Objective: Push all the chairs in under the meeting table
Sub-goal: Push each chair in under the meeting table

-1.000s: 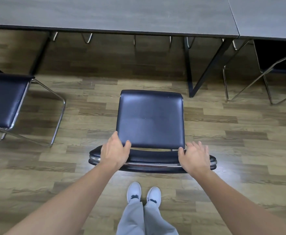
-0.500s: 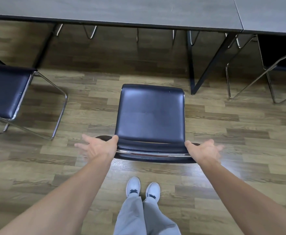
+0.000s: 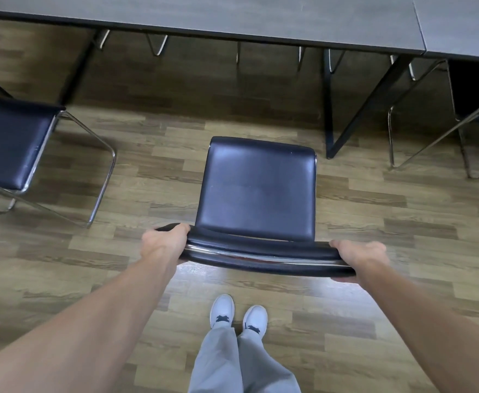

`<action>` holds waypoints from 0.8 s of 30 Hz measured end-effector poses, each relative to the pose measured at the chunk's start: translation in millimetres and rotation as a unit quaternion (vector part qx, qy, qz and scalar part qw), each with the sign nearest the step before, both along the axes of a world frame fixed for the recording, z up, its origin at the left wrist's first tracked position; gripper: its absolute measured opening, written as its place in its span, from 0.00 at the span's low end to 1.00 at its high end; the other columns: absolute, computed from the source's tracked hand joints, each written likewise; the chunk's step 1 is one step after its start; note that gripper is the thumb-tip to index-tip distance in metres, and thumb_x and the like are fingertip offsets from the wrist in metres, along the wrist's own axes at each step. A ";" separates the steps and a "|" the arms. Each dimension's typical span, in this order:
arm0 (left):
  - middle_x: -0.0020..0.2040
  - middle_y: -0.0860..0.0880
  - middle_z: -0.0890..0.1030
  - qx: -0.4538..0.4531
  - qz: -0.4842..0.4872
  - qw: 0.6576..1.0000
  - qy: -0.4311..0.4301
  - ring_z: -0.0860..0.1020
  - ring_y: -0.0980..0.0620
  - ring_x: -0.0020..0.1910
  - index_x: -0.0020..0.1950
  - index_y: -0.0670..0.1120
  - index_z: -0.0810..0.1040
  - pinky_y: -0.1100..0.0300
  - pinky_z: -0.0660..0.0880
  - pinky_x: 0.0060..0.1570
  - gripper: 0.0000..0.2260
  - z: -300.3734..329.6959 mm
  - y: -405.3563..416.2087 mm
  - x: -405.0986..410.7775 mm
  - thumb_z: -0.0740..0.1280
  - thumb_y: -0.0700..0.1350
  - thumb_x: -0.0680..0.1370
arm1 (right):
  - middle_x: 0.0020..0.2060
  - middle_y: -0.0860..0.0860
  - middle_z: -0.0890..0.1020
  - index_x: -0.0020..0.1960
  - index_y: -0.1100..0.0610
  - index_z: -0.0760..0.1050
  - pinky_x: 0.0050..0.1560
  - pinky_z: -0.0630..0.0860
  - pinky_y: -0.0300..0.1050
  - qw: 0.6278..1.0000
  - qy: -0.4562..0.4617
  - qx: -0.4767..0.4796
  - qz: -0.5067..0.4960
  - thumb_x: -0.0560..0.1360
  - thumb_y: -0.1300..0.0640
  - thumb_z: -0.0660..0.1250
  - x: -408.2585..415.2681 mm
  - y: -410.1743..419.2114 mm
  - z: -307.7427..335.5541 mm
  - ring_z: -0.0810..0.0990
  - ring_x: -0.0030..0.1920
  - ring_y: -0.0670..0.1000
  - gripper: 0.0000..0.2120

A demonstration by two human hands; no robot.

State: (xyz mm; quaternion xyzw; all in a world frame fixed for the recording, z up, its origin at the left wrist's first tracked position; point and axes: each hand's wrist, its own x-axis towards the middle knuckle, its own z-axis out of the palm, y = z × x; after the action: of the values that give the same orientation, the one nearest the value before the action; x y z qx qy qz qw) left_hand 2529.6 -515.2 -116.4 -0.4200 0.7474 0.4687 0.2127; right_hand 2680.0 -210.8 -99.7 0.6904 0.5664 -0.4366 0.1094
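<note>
A dark blue padded chair (image 3: 258,191) with a chrome frame stands on the wood floor right in front of me, its seat facing the grey meeting table (image 3: 204,15). The seat's front edge is a little short of the table edge. My left hand (image 3: 164,243) grips the left end of the curved backrest (image 3: 261,252). My right hand (image 3: 360,258) grips its right end, fingers wrapped underneath.
A second dark chair (image 3: 8,148) stands pulled out at the left. A third chair (image 3: 474,109) sits partly under the table at the right. A black table leg (image 3: 329,109) stands just right of the middle chair's path. My feet (image 3: 238,314) are behind the chair.
Both hands left the top of the backrest, spread outward, and now grip its two ends. The chair has moved slightly toward the table.
</note>
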 end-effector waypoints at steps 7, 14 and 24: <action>0.43 0.47 0.81 -0.009 -0.014 1.000 0.021 0.82 0.45 0.41 0.49 0.47 0.77 0.57 0.79 0.26 0.16 4.8 -0.9 -5.8 0.78 0.46 0.66 | 0.43 0.59 0.81 0.50 0.61 0.75 0.27 0.81 0.56 1.000 -0.010 -0.005 -0.005 0.59 0.52 0.79 -5.0 -5.3 -6.6 0.83 0.37 0.63 0.25; 0.47 0.43 0.82 -0.020 -0.043 0.999 0.018 0.83 0.42 0.43 0.47 0.44 0.77 0.51 0.83 0.33 0.16 3.2 1.6 -37.8 0.79 0.47 0.67 | 0.47 0.59 0.81 0.54 0.61 0.74 0.33 0.83 0.56 1.000 0.005 0.006 0.008 0.60 0.49 0.76 -27.6 -2.2 -11.7 0.84 0.39 0.62 0.28; 0.50 0.43 0.81 -0.039 -0.037 0.998 0.023 0.82 0.40 0.48 0.52 0.44 0.76 0.46 0.83 0.45 0.17 -1.4 27.5 -77.9 0.78 0.48 0.69 | 0.35 0.55 0.81 0.40 0.60 0.76 0.31 0.83 0.55 0.999 0.004 0.037 0.023 0.65 0.56 0.71 -70.9 22.3 -9.6 0.82 0.29 0.59 0.09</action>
State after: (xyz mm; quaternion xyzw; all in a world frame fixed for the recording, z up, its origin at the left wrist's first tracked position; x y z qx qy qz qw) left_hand 2451.8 -487.6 -117.8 -0.3890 0.7848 0.4407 0.1963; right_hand 2609.1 -188.5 -109.2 0.6793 0.5979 -0.4155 0.0919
